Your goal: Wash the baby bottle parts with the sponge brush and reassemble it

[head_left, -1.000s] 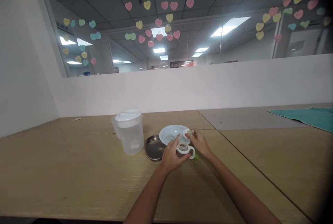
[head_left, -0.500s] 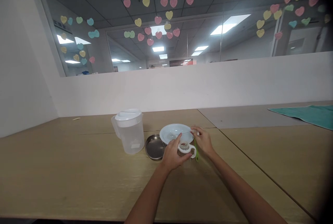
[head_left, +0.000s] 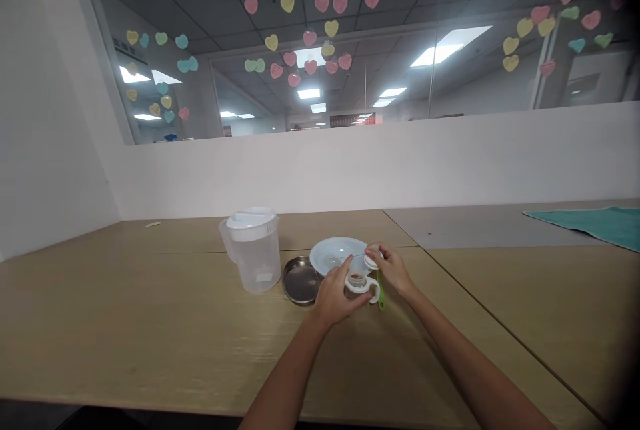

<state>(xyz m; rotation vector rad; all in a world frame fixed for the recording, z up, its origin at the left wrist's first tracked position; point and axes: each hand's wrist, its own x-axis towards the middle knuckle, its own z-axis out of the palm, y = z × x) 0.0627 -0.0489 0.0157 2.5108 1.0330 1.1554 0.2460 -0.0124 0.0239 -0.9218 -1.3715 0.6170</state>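
My left hand [head_left: 331, 298] is wrapped round a small jar [head_left: 358, 283] with a white collar and a white loop handle; its mouth is uncovered. In my right hand [head_left: 394, 271] a round white lid [head_left: 372, 259] is pinched by its top, held just above and beyond the jar, apart from it. Behind both hands stands a pale blue bowl [head_left: 325, 249], partly covered by them. A green-handled utensil [head_left: 382, 298] lies right of the jar, its far end hidden.
A dark metal dish [head_left: 301, 282] lies left of the bowl, partly behind my left hand. Farther left stands a translucent lidded pitcher [head_left: 259, 263]. A teal cloth [head_left: 595, 225] lies at the far right of the wooden table [head_left: 150, 323], and a white wall [head_left: 320, 173] rises behind.
My right hand has tilted the white lid, so more of its disc shows near the bowl's rim. My left hand keeps its hold on the jar. The view has shifted slightly.
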